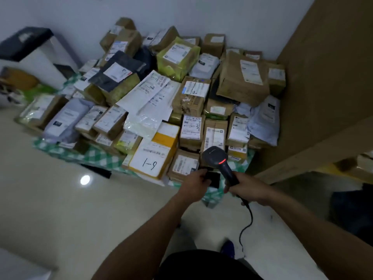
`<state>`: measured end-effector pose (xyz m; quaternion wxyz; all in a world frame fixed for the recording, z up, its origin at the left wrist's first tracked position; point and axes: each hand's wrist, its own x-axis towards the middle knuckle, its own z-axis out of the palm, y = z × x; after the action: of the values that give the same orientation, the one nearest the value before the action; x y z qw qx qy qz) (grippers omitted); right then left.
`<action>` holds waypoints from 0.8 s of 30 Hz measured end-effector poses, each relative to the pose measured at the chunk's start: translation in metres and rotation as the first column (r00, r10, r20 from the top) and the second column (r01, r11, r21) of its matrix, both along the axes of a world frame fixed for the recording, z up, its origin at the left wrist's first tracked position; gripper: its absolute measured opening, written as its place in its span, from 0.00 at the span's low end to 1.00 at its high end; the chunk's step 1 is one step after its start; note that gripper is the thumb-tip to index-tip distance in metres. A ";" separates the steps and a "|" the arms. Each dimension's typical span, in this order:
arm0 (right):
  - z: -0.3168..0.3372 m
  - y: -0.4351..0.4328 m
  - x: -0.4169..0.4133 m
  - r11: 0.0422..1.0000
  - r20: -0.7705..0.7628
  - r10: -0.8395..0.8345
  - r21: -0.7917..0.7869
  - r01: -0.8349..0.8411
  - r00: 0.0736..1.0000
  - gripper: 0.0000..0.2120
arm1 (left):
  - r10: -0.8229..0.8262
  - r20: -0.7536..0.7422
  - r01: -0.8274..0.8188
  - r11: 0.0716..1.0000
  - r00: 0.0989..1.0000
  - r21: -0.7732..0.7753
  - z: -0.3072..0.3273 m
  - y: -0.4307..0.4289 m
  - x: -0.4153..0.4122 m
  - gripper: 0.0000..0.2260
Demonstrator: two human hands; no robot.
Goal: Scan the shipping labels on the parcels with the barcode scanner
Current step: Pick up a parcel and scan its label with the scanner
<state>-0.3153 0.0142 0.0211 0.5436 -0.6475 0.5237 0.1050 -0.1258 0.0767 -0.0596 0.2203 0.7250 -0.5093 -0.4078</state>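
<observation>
A heap of labelled parcels [193,96], brown boxes and grey and white mailers, fills the floor corner. My right hand [247,186] grips the handle of a black corded barcode scanner [219,160]. A red light glows on its head, which points at the brown parcels at the heap's front edge. My left hand [196,183] holds a small black flat object [214,178] just left of the scanner handle, in front of a brown parcel with a white label [184,164]. A white and yellow box marked "1-6" [155,156] lies to the left of it.
The parcels rest on a green checked cloth [96,156] on a glossy pale floor [60,209]. A large brown board [327,87] closes off the right side. A white and black bin [30,55] stands at the back left. The scanner cable [247,225] hangs down towards my foot.
</observation>
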 end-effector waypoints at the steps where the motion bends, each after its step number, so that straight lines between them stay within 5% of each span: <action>1: -0.004 0.001 -0.006 1.000 -0.013 0.016 0.016 -0.016 1.000 0.11 | 0.005 0.023 -0.005 1.000 1.000 0.007 -0.005 0.005 -0.009 0.15; 8: -0.019 0.002 -0.027 0.989 -0.063 0.110 0.107 -0.103 0.992 0.11 | 0.117 0.135 -0.120 0.993 0.984 0.016 -0.039 0.014 -0.039 0.17; 16: -0.030 0.000 -0.048 0.983 -0.077 0.002 0.185 0.013 0.997 0.13 | 0.145 0.195 -0.148 0.989 0.970 0.001 -0.058 0.020 -0.050 0.25; 21: -0.041 -0.001 -0.065 0.961 -0.089 -0.145 0.224 0.162 0.985 0.12 | -0.079 0.182 0.079 0.997 0.980 0.010 -0.065 -0.009 -0.031 0.42; 24: -0.046 0.001 -0.064 0.941 -0.072 -0.209 0.258 0.220 0.975 0.09 | -0.127 0.190 0.134 0.991 0.974 -0.023 -0.069 -0.017 -0.024 0.39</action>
<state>-0.3797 0.0150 -0.0253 0.6218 -0.5057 0.5841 0.1281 -0.1499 0.0594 -0.1285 0.1567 0.7212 -0.5815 -0.3422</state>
